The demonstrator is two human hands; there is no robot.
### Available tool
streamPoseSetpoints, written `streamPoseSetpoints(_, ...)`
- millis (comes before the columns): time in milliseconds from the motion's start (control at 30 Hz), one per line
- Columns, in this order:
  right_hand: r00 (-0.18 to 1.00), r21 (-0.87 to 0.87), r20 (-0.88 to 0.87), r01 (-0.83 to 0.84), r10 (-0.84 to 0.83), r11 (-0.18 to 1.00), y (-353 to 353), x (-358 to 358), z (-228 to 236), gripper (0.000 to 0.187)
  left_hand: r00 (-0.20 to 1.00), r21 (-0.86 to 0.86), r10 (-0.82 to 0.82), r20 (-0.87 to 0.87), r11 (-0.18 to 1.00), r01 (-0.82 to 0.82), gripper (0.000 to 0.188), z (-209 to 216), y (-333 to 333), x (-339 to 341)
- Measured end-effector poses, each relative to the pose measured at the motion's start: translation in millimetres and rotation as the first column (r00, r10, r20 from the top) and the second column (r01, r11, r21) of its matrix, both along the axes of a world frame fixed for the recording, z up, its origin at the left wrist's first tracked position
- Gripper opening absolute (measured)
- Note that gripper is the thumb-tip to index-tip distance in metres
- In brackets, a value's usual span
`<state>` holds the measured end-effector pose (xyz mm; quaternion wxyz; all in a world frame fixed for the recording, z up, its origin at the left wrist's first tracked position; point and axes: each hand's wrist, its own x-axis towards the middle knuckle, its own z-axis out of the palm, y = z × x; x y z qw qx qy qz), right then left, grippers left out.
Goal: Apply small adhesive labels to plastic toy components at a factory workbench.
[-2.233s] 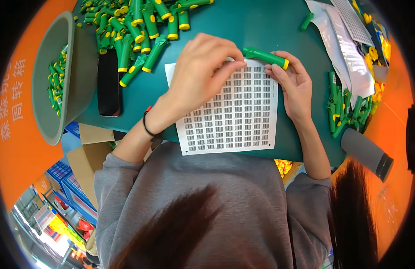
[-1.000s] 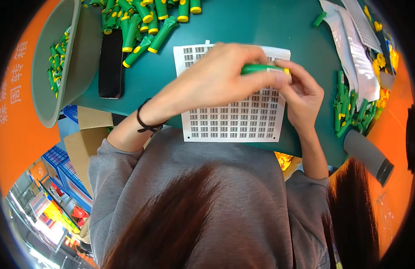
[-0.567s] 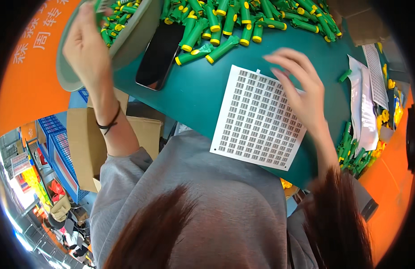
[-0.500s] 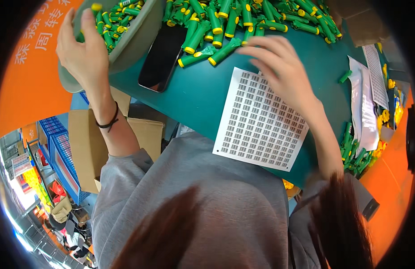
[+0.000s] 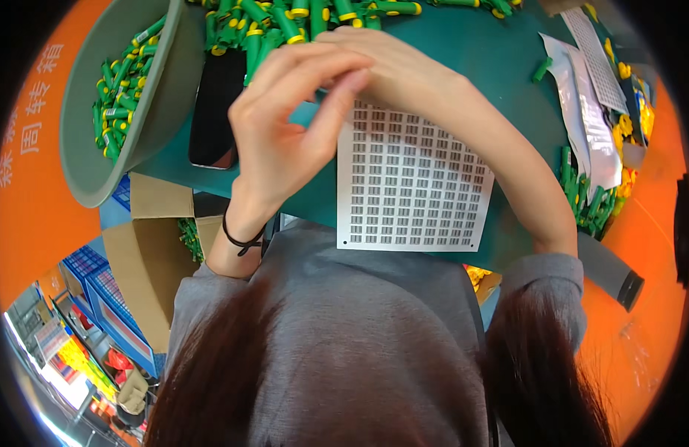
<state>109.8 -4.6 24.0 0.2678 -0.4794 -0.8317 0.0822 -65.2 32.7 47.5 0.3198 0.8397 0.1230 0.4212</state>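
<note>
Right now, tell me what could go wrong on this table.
The dark phone lies close to the table's near edge, so a swing of the left hand might knock it off. The white printed sheet reaches that same edge and could slip or crease if bumped. The right hand overlaps the left in view, its fingertips hidden, near the piled green tubes; a nudge might roll some loose.
</note>
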Motion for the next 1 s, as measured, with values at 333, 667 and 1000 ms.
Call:
streamPoseSetpoints(333,0.599,-0.405,-0.602,0.341,-0.529,0.848,-83,59,4,0.027,0.968,-0.021,-0.153,-0.200,0.988,0.152,0.015,-19,-20,21)
streamPoseSetpoints(667,-0.169,-0.640,-0.767,0.258,-0.619,0.724,-206,35,-25,0.030,0.939,0.243,-0.134,-0.317,0.945,0.217,0.011,-51,-27,57)
streamPoseSetpoints(1000,-0.046,-0.544,-0.828,0.308,-0.559,0.781,-203,9,-33,0.033,0.859,-0.636,-0.431,-0.275,0.752,0.173,0.010,-7,-29,60)
